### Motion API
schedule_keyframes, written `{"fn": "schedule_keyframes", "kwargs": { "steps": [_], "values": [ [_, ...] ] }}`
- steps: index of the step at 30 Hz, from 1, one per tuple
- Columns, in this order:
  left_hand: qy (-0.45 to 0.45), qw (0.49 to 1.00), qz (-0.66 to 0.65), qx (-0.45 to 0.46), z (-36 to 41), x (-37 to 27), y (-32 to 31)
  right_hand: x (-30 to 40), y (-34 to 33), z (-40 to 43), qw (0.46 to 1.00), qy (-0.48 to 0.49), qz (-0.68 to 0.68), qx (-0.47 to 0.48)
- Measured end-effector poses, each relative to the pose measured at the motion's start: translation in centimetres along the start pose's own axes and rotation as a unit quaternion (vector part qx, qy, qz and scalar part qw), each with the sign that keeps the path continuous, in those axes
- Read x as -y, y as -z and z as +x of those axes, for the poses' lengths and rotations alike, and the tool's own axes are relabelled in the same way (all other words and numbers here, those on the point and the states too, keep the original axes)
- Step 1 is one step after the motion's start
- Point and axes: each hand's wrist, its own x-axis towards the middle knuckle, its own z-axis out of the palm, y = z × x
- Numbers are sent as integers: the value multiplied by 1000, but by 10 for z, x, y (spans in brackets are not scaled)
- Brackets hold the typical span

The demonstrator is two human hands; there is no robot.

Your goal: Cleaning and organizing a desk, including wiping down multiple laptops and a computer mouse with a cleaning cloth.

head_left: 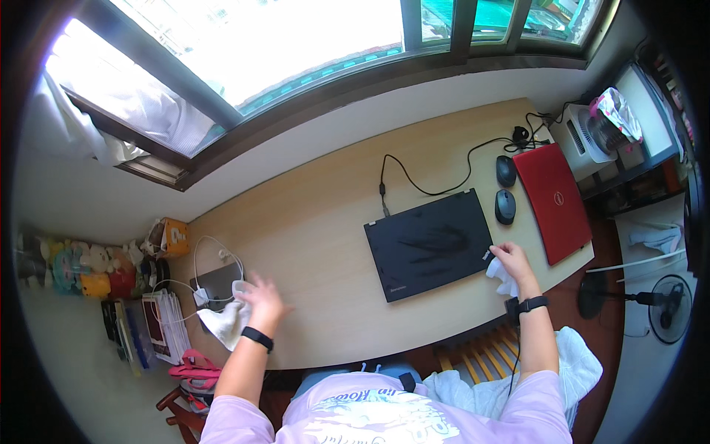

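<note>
A black Lenovo laptop lies closed on the wooden desk, with dark wet-looking streaks across its lid. At its front right corner my right hand is bent over a crumpled white wipe or tissue, which hangs below the fingers. The fingertips are at the lid's edge. My left hand is blurred, with its fingers apart, over the desk's left part. Right beside it is a bunched white cloth. Partly under the cloth lies a flat grey device, with a white charger and its cable on top.
A red Dell laptop and two dark mice are at the right. A black power cord runs to the black laptop. Books and plush toys stand beyond the left edge. A fan is at far right.
</note>
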Motion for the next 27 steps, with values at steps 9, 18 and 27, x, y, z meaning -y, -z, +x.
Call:
{"fn": "schedule_keyframes", "kwargs": {
  "steps": [9,18,27],
  "values": [
    [-106,440,-847,281,-4,-184,11,11,-25,4,999,23,-23,-42],
    [-124,331,-892,280,10,-201,34,23,-11,9,981,-50,179,63],
    [-54,277,-889,361,6,-177,69,20,-25,-49,907,11,234,-351]
  ]
}}
